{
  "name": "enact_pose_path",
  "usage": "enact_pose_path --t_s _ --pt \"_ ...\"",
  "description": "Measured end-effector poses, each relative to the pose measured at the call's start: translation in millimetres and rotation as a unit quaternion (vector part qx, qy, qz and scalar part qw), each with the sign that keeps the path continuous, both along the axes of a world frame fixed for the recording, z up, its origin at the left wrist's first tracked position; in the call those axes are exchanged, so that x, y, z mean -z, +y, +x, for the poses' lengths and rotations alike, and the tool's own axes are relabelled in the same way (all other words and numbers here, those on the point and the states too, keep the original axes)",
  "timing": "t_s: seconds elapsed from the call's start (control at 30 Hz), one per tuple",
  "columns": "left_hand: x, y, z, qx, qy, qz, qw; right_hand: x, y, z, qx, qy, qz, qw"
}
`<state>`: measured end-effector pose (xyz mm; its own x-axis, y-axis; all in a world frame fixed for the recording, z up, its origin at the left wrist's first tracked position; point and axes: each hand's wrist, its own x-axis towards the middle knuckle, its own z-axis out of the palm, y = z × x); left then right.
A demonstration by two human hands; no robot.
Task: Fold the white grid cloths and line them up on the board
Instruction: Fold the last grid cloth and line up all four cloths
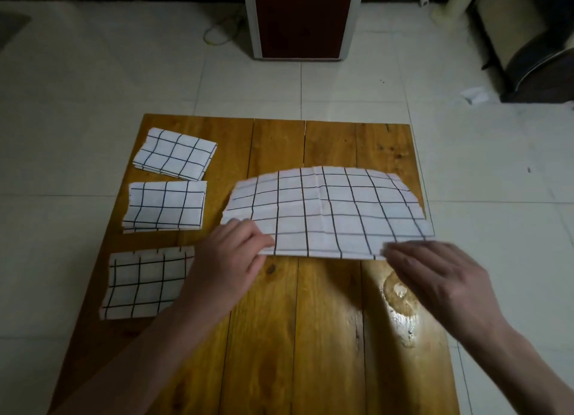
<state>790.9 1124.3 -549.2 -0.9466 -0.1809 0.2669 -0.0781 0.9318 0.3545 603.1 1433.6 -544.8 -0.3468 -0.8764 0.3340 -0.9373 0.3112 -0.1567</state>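
Since the cloth (pixel 326 211) is thin, light and limp, it will sag unless taken at its near corners, I judge. It lies half-folded on the board (pixel 279 321), right of three folded cloths (pixel 167 205). Left hand (pixel 230 253) pinches its near left corner; right hand (pixel 435 275), fingers loosely spread, touches the near right edge.

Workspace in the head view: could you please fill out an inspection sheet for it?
Surface: wooden board on tiled floor, glossy patch near right.
Job's things: three folded cloths in a column at left; large cloth half-folded at centre.
Clutter: nothing seen on board.
Grippers: left hand and right hand at large cloth's near edge.
Cables: cord on floor.
Surroundings: cabinet, paper scrap.
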Motion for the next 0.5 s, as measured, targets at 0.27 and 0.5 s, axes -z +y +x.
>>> enact_pose_path --t_s 0.27,0.5 --pt "73.0 45.8 42.2 -0.004 -0.124 0.056 0.991 85.0 31.1 58.2 0.091 -0.099 0.107 0.985" --pt "88.1 60.1 67.6 0.005 -0.163 0.000 0.987 104.9 42.8 73.2 0.118 -0.110 0.113 0.980"
